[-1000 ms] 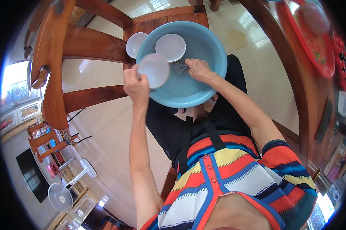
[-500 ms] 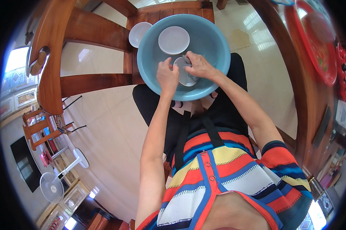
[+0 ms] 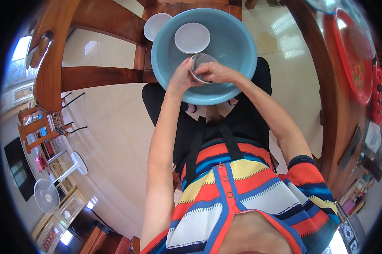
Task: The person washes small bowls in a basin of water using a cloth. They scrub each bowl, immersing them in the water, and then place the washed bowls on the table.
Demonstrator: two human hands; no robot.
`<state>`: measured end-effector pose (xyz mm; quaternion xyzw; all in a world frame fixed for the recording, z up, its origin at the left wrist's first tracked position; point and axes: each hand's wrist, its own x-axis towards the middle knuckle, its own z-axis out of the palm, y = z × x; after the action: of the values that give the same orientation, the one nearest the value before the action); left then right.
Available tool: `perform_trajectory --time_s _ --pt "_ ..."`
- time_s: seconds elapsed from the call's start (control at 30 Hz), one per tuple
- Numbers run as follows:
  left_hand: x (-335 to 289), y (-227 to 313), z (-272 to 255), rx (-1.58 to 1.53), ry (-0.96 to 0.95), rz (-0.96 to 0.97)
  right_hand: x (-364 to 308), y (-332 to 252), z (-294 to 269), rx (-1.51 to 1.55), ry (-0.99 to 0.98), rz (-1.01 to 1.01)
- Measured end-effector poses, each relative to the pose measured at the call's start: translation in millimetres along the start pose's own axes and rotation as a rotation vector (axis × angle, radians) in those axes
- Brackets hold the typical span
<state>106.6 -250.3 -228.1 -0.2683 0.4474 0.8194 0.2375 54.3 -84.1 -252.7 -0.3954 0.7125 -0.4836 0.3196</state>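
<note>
Over the near part of the light-blue basin (image 3: 246,46), my left hand (image 3: 182,77) grips the rim of a small bowl (image 3: 205,58), which is tilted. My right hand (image 3: 216,73) reaches into this bowl with its fingers curled down on a grey scouring pad, mostly hidden beneath them. Another white bowl (image 3: 192,37) sits in the basin beyond my hands, apart from them. Outside the basin's left rim is one more white bowl (image 3: 156,26).
The basin stands on a wooden seat (image 3: 191,7), close to my knees. A wooden chair frame (image 3: 102,75) reaches in from the left. On the right is a wooden table (image 3: 326,139) with a red tray (image 3: 360,91). A white fan (image 3: 47,195) stands far left.
The small bowl has been lifted and tilted, my left hand now closed on its rim. My right hand has moved inside it, covering the pad. The whole view has shifted slightly.
</note>
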Motion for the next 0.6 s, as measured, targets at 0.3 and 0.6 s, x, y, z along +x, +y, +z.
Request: perform_trajectory --time_s 0.3,0.6 --pt "-4.9 5.4 10.2 0.120 0.058 -0.016 -0.7 8.9 8.7 -0.489 0.440 0.150" --pt "-8.6 -1.5 7.8 0.137 0.147 0.126 -9.1 -9.9 -5.2 -0.163 -0.034 0.101"
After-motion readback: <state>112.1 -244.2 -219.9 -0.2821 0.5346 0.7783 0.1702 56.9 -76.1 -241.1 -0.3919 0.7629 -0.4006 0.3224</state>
